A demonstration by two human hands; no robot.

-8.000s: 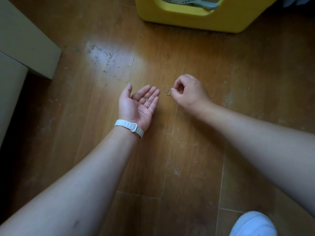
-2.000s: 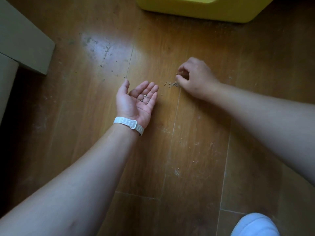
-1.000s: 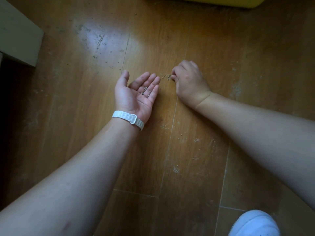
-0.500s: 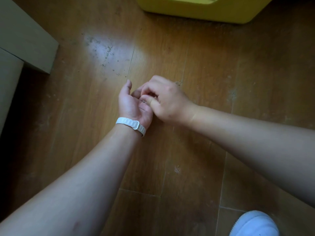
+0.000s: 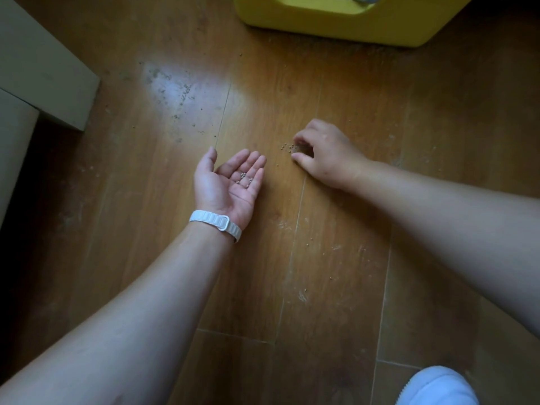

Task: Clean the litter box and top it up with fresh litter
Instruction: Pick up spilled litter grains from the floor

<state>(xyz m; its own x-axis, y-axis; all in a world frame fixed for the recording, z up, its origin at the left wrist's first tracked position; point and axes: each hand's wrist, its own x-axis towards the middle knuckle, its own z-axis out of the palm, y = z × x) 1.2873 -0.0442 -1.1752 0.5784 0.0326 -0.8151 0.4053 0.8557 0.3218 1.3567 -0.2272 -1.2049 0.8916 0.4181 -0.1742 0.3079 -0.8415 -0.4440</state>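
Wooden floor (image 5: 336,97) in warm brown planks fills the view, seen from above by a person who reaches both bare arms forward. Near the middle, the left hand (image 5: 226,185) rests with its back toward the floor, palm up and fingers loosely spread into a shallow cup. A few small round litter pellets in the palm (image 5: 245,179) lie near the base of the fingers. A white wristband (image 5: 216,222) circles the left wrist.

Just to the right and slightly farther forward, well apart from the left hand, the right hand (image 5: 324,153) is palm down on the floor. Its fingers curl inward with thumb and fingertips drawn close together around a little cluster of loose pellets on the floor (image 5: 287,147); whether any pellet is actually gripped cannot be told. More stray grains and dusty specks (image 5: 181,97) dot a shiny patch of floor farther forward on the left, and a few lie nearer the person.

At the top edge, the lower part of a yellow plastic litter box (image 5: 336,21) stands on the floor, well beyond both hands. A pale beige piece of furniture (image 5: 43,71) occupies the upper left corner. At the bottom right corner, the rounded toe of a white shoe (image 5: 435,387) shows.
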